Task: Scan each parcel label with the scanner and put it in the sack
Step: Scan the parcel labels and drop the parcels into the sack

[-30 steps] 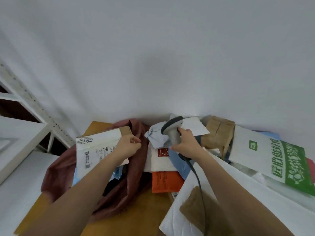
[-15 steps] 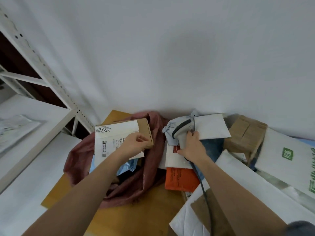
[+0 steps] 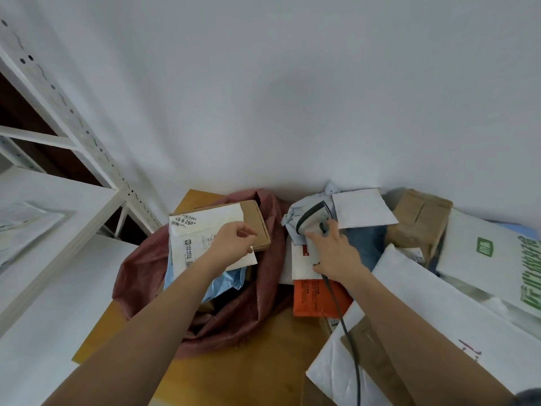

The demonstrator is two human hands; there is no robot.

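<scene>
White wall is filling the top of the view, and a white metal shelf [image 3: 44,177] is standing on the left. Below, a wooden table [image 3: 234,367] is carrying a dark red sack [image 3: 140,268] with its mouth lying open. The left hand [image 3: 234,241] is reaching over the sack, and its grip is pinching a flat brown box [image 3: 254,221] with a big white label [image 3: 205,230]. The box is sitting over the sack's mouth, on top of a light blue bag [image 3: 222,285]. The right hand [image 3: 336,253] is wrapping its grip around the handle of a grey scanner [image 3: 314,218], which is lying on a pile of parcels beside the sack. An orange parcel [image 3: 316,297] is lying just under that hand. A white bag with green writing [image 3: 497,265] is lying far right.
</scene>
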